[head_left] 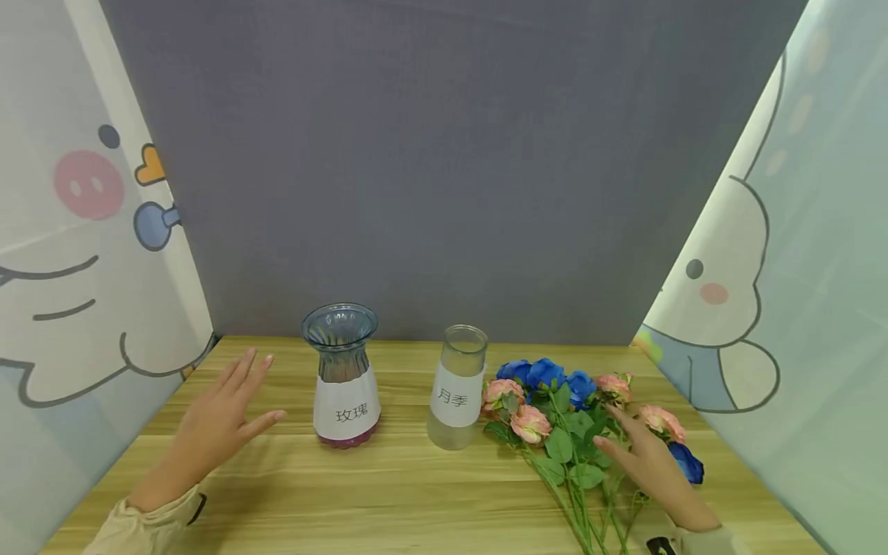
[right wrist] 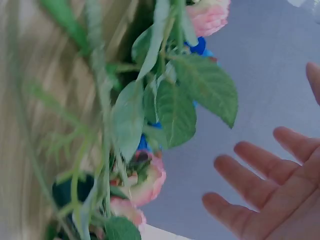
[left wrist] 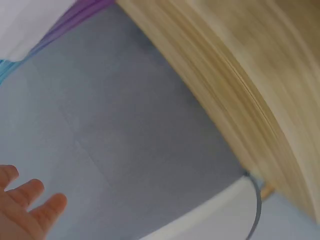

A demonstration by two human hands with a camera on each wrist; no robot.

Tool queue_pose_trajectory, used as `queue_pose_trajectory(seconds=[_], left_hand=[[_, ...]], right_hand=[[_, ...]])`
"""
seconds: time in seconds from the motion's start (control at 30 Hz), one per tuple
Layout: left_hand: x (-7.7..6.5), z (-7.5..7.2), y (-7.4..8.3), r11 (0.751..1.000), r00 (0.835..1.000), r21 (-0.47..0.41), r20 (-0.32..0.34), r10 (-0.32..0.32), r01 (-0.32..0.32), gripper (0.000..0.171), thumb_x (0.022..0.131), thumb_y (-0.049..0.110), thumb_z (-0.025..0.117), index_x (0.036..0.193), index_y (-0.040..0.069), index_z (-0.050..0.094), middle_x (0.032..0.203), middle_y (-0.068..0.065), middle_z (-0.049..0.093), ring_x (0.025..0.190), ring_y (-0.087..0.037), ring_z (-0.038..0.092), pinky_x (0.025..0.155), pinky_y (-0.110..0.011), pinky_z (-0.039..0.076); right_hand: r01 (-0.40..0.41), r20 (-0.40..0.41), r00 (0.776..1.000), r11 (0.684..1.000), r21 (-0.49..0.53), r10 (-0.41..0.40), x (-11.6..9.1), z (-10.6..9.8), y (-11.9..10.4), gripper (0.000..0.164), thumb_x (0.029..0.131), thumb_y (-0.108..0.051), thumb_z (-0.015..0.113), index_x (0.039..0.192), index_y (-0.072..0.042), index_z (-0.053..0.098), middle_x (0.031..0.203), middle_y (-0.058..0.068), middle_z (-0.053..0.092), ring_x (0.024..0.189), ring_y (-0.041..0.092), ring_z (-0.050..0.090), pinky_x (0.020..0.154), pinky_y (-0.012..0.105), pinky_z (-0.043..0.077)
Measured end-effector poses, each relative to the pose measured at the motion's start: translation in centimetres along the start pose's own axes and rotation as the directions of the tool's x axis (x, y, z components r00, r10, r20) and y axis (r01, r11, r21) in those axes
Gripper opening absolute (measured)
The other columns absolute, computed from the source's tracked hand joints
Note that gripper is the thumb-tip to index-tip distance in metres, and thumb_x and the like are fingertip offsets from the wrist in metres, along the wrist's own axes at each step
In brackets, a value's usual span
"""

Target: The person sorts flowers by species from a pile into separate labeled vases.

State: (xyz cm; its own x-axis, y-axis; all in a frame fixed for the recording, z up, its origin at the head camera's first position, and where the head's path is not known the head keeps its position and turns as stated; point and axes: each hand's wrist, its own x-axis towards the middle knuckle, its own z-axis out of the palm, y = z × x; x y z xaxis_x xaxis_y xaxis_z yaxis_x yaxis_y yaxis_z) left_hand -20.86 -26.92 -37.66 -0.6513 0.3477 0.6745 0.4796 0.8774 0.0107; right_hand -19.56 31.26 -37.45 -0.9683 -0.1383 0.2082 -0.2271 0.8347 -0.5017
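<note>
My left hand hovers over the table's left side with fingers extended, holding nothing, left of the flared glass vase. That vase wears a white paper label and has a pinkish base. My right hand is above the bunch of artificial flowers, fingers spread and holding nothing; the right wrist view shows its fingers apart from the leaves. Blue flowers and pink flowers lie on the table, their green stems pointing toward me. A straight glass vase, also labelled, stands between the flared vase and the flowers.
The wooden table bears everything. A dark grey panel rises behind it. Light curtains with cartoon figures hang at the left and right.
</note>
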Motion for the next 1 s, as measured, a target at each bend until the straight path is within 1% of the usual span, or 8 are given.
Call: queue_pose_trajectory(seconds=[0.17,0.4,0.47,0.57,0.73,0.87,0.93,1.0], left_hand=[[1.2,-0.3,0.3,0.973,0.993,-0.201,0.056,-0.103,0.113,0.086,0.084,0.032,0.073,0.147,-0.006,0.028,0.145,-0.036,0.028,0.127,-0.056,0.031,0.1,-0.066,0.027],[2.6,-0.3,0.4,0.941,0.993,-0.32,-0.02,-0.119,0.106,0.085,0.078,0.025,0.08,0.146,0.0,0.035,0.15,-0.033,0.022,0.129,-0.056,0.029,0.095,-0.069,0.028],[2.9,-0.1,0.6,0.935,0.992,-0.339,-0.036,-0.122,0.103,0.086,0.075,0.023,0.081,0.145,-0.001,0.036,0.149,-0.032,0.025,0.13,-0.054,0.029,0.097,-0.069,0.027],[3.4,0.3,1.2,0.921,0.99,-0.371,-0.032,-0.139,0.117,0.088,0.074,0.018,0.081,0.145,-0.004,0.034,0.148,-0.033,0.027,0.132,-0.053,0.028,0.1,-0.067,0.024],[3.9,1.1,2.1,0.911,0.987,-0.387,-0.016,-0.161,0.142,0.09,0.072,0.011,0.082,0.145,-0.008,0.032,0.147,-0.033,0.028,0.129,-0.055,0.029,0.098,-0.068,0.027],[4.0,1.6,2.3,0.922,0.988,-0.374,-0.065,-0.139,0.105,0.091,0.068,0.009,0.084,0.142,-0.009,0.036,0.146,-0.033,0.03,0.126,-0.055,0.033,0.094,-0.068,0.031],[4.0,1.7,2.3,0.927,0.988,-0.366,-0.094,-0.122,0.079,0.091,0.067,0.012,0.084,0.142,-0.008,0.037,0.146,-0.033,0.031,0.127,-0.054,0.033,0.095,-0.067,0.031],[4.0,1.9,2.2,0.931,0.986,-0.36,-0.124,-0.109,0.058,0.09,0.072,0.025,0.083,0.143,-0.007,0.037,0.145,-0.033,0.032,0.13,-0.053,0.032,0.099,-0.065,0.029]], right_hand=[[-0.114,0.072,0.992,0.981,0.16,0.104,0.1,-0.2,-0.3,0.063,0.095,-0.027,0.061,0.141,0.008,0.037,0.129,0.034,0.049,0.104,0.042,0.06,0.073,0.042,0.054],[-0.218,0.134,0.974,0.924,0.313,0.185,0.2,-0.1,-0.7,0.06,0.096,-0.023,0.059,0.141,0.01,0.036,0.114,0.022,0.062,0.088,0.027,0.066,0.069,0.04,0.053],[-0.267,0.161,0.962,0.888,0.374,0.222,0.1,-0.1,-0.7,0.061,0.096,-0.022,0.059,0.141,0.012,0.035,0.111,0.021,0.063,0.087,0.029,0.067,0.068,0.04,0.054],[-0.302,0.207,0.95,0.861,0.41,0.234,0.1,-0.3,-0.4,0.061,0.095,-0.021,0.061,0.138,0.015,0.036,0.103,0.02,0.065,0.085,0.03,0.067,0.067,0.042,0.054],[-0.342,0.294,0.927,0.845,0.411,0.232,0.2,-0.5,0.3,0.056,0.094,-0.022,0.063,0.13,0.016,0.044,0.095,0.013,0.067,0.083,0.03,0.066,0.067,0.045,0.055],[-0.366,0.34,0.912,0.829,0.423,0.229,0.3,-0.5,0.6,0.056,0.094,-0.024,0.063,0.129,0.015,0.046,0.095,0.01,0.067,0.084,0.03,0.066,0.069,0.046,0.055],[-0.368,0.36,0.907,0.824,0.431,0.217,0.3,-0.5,0.6,0.056,0.094,-0.025,0.063,0.128,0.016,0.046,0.096,0.01,0.068,0.082,0.03,0.067,0.067,0.045,0.055],[-0.366,0.38,0.903,0.821,0.438,0.2,0.3,-0.5,0.5,0.056,0.094,-0.025,0.063,0.128,0.016,0.046,0.096,0.009,0.068,0.08,0.029,0.067,0.065,0.044,0.055]])
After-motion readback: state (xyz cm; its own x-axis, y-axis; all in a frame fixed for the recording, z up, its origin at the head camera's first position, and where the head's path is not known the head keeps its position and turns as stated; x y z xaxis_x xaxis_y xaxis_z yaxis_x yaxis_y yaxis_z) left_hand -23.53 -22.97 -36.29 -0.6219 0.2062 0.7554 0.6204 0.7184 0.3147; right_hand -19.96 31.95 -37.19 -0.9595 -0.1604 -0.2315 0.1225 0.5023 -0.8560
